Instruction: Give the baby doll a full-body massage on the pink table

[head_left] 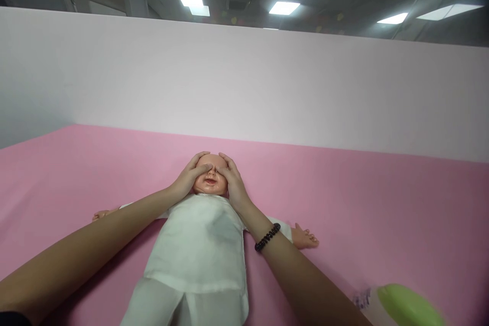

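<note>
A baby doll [202, 244] in a white top and white trousers lies on its back, arms spread out to both sides. My left hand [191, 174] cups one side of the doll's head [211, 187], its thumb laid across the eye area. On the other side my right hand [233, 179] curves around the head in the same way, thumb over the other eye. A black coiled band [267, 237] circles my right wrist. The doll's mouth shows between the two hands.
Under the doll spreads a pink surface [367, 214], with a white partition [267, 86] behind it. A bottle with a light green cap [408, 305] lies at the lower right, partly cut off. Ceiling lights [284, 8] shine above the partition.
</note>
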`<state>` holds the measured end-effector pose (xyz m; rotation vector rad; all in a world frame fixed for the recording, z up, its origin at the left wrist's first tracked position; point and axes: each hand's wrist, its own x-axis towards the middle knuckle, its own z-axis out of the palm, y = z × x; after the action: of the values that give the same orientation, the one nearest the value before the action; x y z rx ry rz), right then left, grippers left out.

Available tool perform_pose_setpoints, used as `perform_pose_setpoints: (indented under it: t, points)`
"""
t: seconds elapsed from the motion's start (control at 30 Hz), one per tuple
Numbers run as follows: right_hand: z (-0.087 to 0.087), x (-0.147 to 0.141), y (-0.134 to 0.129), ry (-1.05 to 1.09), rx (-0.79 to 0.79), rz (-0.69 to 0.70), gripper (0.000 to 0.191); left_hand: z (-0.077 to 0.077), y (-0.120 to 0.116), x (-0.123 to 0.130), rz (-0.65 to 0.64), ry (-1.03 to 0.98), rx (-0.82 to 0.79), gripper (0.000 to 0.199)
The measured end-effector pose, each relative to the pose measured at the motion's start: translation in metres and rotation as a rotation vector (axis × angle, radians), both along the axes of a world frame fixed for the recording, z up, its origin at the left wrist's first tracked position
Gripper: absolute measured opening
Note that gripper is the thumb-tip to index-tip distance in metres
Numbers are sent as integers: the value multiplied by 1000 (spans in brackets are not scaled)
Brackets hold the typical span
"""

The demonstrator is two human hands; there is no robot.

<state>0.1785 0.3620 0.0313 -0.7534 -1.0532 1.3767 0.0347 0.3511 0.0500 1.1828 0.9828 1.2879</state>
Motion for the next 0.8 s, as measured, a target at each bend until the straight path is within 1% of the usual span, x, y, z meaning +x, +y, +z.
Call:
perform_pose_setpoints:
  t: [0.2,0.37,0.47,0.67,0.8]
  points:
    - [-5,-1,5,25,3,2,56,3,-1,3,40,-3,-22,59]
    - [-2,0,0,17,-3,25,61,-2,0,0,8,-14,5,63]
    - [0,1,-2,3,4,22,64,-2,0,-1,-1,-6,-1,66]
    - [-1,1,3,7,-7,19,59,5,-3,4,47,6,-4,55]
    - [-1,1,2,5,-4,37,61,4,-3,4,41,5,-17,58]
